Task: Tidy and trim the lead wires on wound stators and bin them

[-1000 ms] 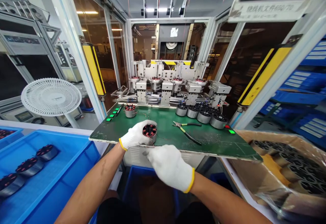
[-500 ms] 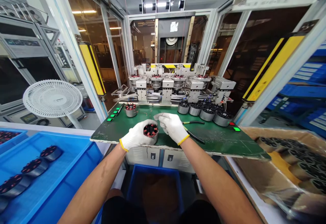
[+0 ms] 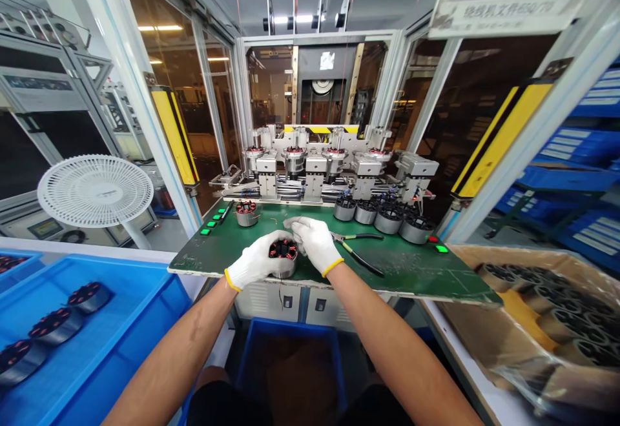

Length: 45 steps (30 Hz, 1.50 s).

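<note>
My left hand (image 3: 259,257), in a white glove with a yellow cuff, is wrapped around the left side of a motor stator (image 3: 283,266) at the front edge of the green bench top (image 3: 411,264). Red-copper windings show in its black core, and a thin wire hangs from it over the edge. At the stator's far right side is my gloved right hand (image 3: 314,243), fingers bent together; whatever they pinch is hidden. Green-and-black handled pliers (image 3: 358,255) lie right of that hand. Another wound stator (image 3: 247,214) stands at the back left.
Behind the bench top is a winding machine (image 3: 317,171) holding several stators. Several unwound stators (image 3: 387,219) line the back right. A blue bin (image 3: 145,303) with wound stators stands left, below a white fan (image 3: 97,190). On the right is a carton (image 3: 465,323) of stator cores.
My right hand has come closer to the stator, now touching or overlapping its right edge. The left hand still holds the stator in place. The camera view has shifted slightly.
</note>
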Motion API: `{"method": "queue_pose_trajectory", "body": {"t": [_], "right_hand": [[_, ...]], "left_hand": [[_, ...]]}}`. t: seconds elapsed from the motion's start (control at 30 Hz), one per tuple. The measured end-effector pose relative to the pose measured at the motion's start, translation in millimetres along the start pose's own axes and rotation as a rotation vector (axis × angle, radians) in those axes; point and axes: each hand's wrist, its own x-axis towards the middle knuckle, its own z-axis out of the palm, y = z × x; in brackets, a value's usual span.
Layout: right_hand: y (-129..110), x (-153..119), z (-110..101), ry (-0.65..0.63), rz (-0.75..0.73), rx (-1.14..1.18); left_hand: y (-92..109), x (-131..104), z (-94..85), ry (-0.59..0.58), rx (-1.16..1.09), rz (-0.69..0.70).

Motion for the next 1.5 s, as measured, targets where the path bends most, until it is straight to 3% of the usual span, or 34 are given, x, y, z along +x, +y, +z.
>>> {"method": "queue_pose_trajectory", "body": {"t": [0.07,0.2,0.23,0.3,0.37,0.43,0.53,0.7,0.8,0.93,1.07,1.13,1.23,1.37,1.5], "right_hand": [[-8,-10,-8,0.032,-0.033,-0.146],[-20,-48,-25,0.226,-0.095,-0.783],[-21,-59,-27,0.196,-0.091,-0.907],[-20,-79,-25,-0.010,-0.101,-1.044],[-19,-92,-19,-0.230,-0.141,-1.035],[-20,-98,-13,-0.311,-0.164,-0.967],[-23,-98,-9,-0.292,-0.152,-0.910],[-20,-99,-5,-0.245,-0.213,-0.982],[-17,-105,4,-0.252,-0.275,-1.062],[-31,-108,5,-0.286,-0.347,-1.214],[-49,-90,-15,-0.090,-0.511,-1.113],[-46,-79,-23,-0.085,-0.586,-1.048],[-27,-72,-28,-0.168,-0.519,-1.228],[-4,-76,-23,-0.082,-0.348,-1.553],[2,-74,-18,-0.039,-0.345,-1.570]], "left_hand": [[2,-1,0.2,0.017,0.005,-0.015],[7,-3,1.4,0.026,0.053,-0.093],[8,-4,1.9,0.026,0.060,-0.108],[9,-4,3.1,0.033,0.058,-0.128],[11,-5,4.5,0.062,0.025,-0.132],[15,-6,5.3,0.104,-0.028,-0.104],[23,-12,3.6,0.099,-0.003,-0.014],[35,-21,-3.3,-0.041,0.522,0.269],[35,-22,-5.0,-0.110,0.721,0.349],[29,-21,-3.8,-0.117,0.776,0.379],[22,-21,-1.5,-0.062,0.768,0.397],[21,-22,-0.9,-0.052,0.770,0.392],[23,-21,-1.3,-0.055,0.758,0.378],[27,-20,-4.8,-0.084,0.748,0.409],[37,-28,-4.8,-0.083,0.894,0.423]]}}
